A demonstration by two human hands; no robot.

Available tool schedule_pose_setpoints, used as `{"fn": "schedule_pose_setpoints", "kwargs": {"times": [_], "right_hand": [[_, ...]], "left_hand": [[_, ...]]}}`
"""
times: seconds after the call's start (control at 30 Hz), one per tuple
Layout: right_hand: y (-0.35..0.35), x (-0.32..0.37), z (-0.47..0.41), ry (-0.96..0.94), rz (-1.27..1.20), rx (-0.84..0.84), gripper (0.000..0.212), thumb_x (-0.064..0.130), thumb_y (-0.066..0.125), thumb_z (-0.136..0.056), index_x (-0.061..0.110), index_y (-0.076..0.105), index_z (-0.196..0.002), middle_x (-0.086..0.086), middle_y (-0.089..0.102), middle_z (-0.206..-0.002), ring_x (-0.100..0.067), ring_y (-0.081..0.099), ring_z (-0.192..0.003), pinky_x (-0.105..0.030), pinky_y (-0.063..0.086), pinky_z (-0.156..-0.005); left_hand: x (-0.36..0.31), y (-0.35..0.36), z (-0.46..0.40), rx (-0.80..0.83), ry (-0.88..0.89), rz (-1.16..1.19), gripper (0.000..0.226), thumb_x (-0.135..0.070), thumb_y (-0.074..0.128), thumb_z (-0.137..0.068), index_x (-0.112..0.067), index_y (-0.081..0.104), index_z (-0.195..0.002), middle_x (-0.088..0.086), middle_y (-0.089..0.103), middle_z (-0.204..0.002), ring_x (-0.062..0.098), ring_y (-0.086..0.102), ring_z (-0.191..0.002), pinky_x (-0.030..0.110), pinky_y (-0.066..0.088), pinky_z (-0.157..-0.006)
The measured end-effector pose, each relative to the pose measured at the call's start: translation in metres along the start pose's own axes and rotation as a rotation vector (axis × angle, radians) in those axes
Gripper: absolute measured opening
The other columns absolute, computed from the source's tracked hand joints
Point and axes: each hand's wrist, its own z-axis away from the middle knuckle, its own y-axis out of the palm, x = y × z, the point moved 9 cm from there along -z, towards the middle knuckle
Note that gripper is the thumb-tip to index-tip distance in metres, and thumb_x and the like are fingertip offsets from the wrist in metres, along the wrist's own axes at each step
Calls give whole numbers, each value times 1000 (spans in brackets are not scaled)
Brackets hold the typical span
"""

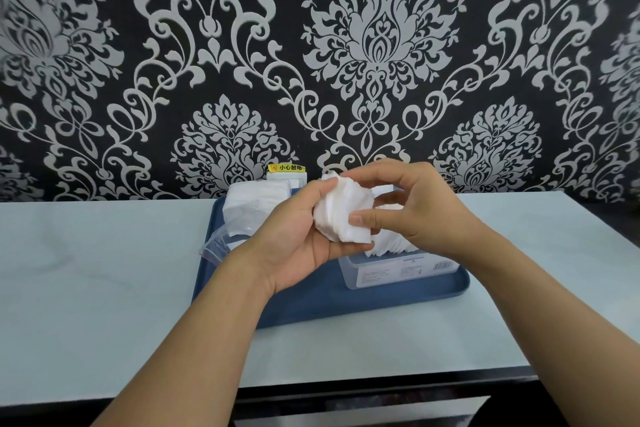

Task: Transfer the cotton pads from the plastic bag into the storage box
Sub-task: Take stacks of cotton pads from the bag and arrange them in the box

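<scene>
A stack of white cotton pads (341, 210) is held above the blue tray (381, 302). My left hand (298, 243) cradles the stack from below and the left, thumb on its top edge. My right hand (398, 199) pinches the stack from the right, thumb on its front face. Below my right hand stands the clear storage box (388, 270), with more white pads (391, 241) showing inside it. The clear plastic bag (242, 218), with pads still inside, lies at the tray's back left, its zip edge hanging over the tray rim.
The tray sits on a pale table (104, 253) against a patterned black and silver wall. A white wall socket (286, 177) with a yellow warning label is behind the bag. The table's front edge (381, 381) runs below my forearms.
</scene>
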Motion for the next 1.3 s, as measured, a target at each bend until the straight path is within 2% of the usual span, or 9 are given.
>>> {"fn": "schedule_pose_setpoints", "kwargs": {"times": [0.1, 0.43, 0.6, 0.73, 0.87, 1.0, 1.17, 1.23, 1.3], "right_hand": [[-4, 3, 2, -17, 39, -66, 39, 10, 88, -73, 20, 75, -108, 10, 72, -104, -16, 67, -101, -41, 58, -88], [4, 5, 2, -8, 12, -17, 47, 4, 85, -74, 21, 72, -116, 9, 72, -110, -13, 64, -109, -33, 58, -86], [3, 2, 0, -16, -13, -22, 30, 0, 87, -71, 13, 72, -94, 0, 70, -102, -22, 66, -99, -38, 58, -84], [0, 7, 2, -58, -19, -27, 24, -4, 86, -71, 9, 71, -83, -2, 70, -106, -18, 67, -102, -26, 52, -86], [-3, 13, 4, -57, -91, -8, 22, -10, 82, -73, 1, 65, -82, -12, 73, -99, -17, 70, -93, -32, 56, -84], [6, 10, 5, 56, -158, 104, 40, -10, 82, -72, 6, 64, -105, -14, 76, -86, -25, 69, -79, -38, 57, -79], [12, 6, 2, 98, -91, 143, 66, -4, 80, -78, 22, 52, -132, -9, 76, -73, -27, 69, -68, -39, 58, -73], [15, 7, 2, 97, -62, 172, 71, -3, 78, -82, 28, 47, -137, -8, 74, -71, -39, 63, -65, -52, 54, -69], [18, 6, 2, 95, -25, 195, 72, -2, 74, -86, 33, 43, -142, 3, 69, -67, -35, 55, -62, -52, 49, -64]], "left_hand": [[-1, -4, 0, -36, 19, 13, 42, -33, 41, -105, -5, 58, -131, 21, 69, -125, 35, 70, -102, 46, 60, -82], [-5, -8, 2, -84, 62, -107, 36, -29, 47, -104, -3, 62, -125, 21, 72, -119, 31, 70, -107, 43, 61, -77], [-4, -9, 3, -93, 59, -102, 32, -22, 52, -101, -2, 64, -123, 23, 68, -125, 31, 67, -102, 54, 54, -96], [-6, -14, 2, -169, 65, -55, 27, -20, 47, -102, -5, 66, -115, 21, 71, -120, 31, 69, -98, 52, 57, -87], [-9, -21, 1, -251, 86, -152, 25, -13, 51, -101, 1, 62, -118, 25, 71, -114, 31, 70, -90, 53, 58, -89], [-7, -10, 5, -143, 46, -256, 26, -29, 52, -102, -12, 69, -111, 6, 76, -94, 15, 71, -78, 32, 58, -64], [3, 1, 6, -6, -18, -336, 67, -65, 53, -79, -12, 69, -116, 19, 73, -111, 24, 69, -93, 42, 60, -74], [4, 3, 7, 13, -23, -365, 55, -52, 63, -83, -11, 68, -118, 15, 73, -105, 23, 71, -92, 39, 62, -71], [3, 3, 7, 8, -4, -381, 31, -18, 69, -91, -11, 65, -121, 15, 74, -109, 27, 74, -96, 37, 63, -69]]}}
